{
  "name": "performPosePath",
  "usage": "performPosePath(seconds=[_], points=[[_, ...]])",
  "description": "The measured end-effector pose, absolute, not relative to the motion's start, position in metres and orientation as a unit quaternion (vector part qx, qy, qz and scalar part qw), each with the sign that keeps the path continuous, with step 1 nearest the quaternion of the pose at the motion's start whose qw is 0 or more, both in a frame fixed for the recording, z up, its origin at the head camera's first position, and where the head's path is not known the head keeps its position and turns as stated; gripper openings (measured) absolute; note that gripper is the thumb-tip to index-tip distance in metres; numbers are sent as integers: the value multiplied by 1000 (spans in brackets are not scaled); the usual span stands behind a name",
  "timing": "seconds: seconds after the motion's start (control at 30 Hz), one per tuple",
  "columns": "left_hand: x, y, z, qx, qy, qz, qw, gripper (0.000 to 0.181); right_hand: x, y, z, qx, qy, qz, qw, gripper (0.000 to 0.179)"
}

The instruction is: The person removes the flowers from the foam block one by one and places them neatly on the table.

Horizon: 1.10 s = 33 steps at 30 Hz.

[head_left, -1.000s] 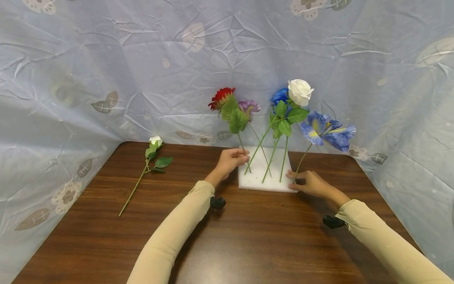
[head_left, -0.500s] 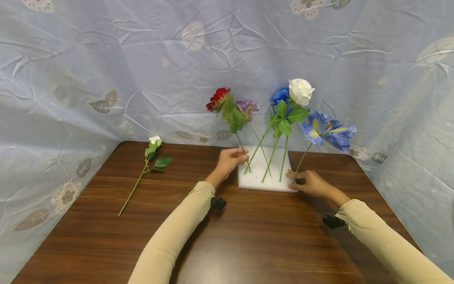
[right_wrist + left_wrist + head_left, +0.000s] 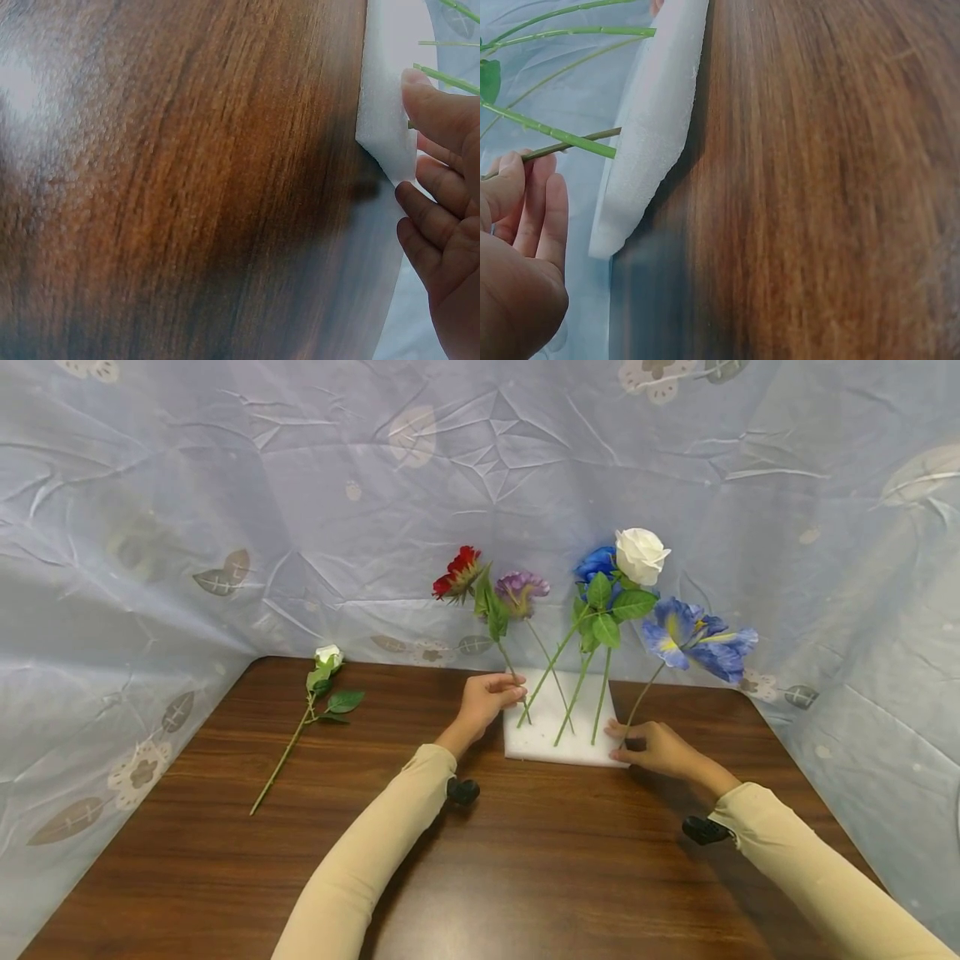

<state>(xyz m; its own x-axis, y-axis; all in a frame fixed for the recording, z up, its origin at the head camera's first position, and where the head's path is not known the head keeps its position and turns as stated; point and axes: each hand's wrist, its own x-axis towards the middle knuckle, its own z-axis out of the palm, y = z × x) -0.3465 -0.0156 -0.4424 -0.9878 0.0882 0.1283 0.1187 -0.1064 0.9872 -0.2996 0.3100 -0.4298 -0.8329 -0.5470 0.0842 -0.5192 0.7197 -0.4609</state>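
My left hand (image 3: 486, 702) pinches the thin stem of a red flower (image 3: 457, 575) between thumb and fingers. That stem meets a white foam block (image 3: 536, 745). In the left wrist view the pinched stem (image 3: 581, 140) crosses a green stem (image 3: 547, 129). My right hand (image 3: 654, 748) grips the block's right edge, with its thumb on the foam (image 3: 382, 105) in the right wrist view. The stem of a blue iris (image 3: 693, 639) runs down between the right thumb and fingers. A purple flower (image 3: 521, 593), a blue rose (image 3: 597, 564) and a white rose (image 3: 641, 557) also stand in the block.
A small white rose (image 3: 328, 656) with a leafy stem lies at the left of the brown wooden table (image 3: 480, 877). A pale blue patterned cloth (image 3: 337, 527) hangs behind and at both sides.
The red flower's head has turned and leaned slightly left, and its leaves have turned with it. The white rose and iris have shifted slightly right. Both hands stay in nearly the same place.
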Motion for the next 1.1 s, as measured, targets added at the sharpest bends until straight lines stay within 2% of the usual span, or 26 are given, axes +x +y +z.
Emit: performPosePath(seconds=[0.6,1.1], points=[[-347,-16,-440,-92,-676,-730,27,22,-299,310,-430,-284,929,-236,35,50],[-350,-19,-442,-108,-667,-737,20,22,-302,311,-431,-289,928,-232,27,49]])
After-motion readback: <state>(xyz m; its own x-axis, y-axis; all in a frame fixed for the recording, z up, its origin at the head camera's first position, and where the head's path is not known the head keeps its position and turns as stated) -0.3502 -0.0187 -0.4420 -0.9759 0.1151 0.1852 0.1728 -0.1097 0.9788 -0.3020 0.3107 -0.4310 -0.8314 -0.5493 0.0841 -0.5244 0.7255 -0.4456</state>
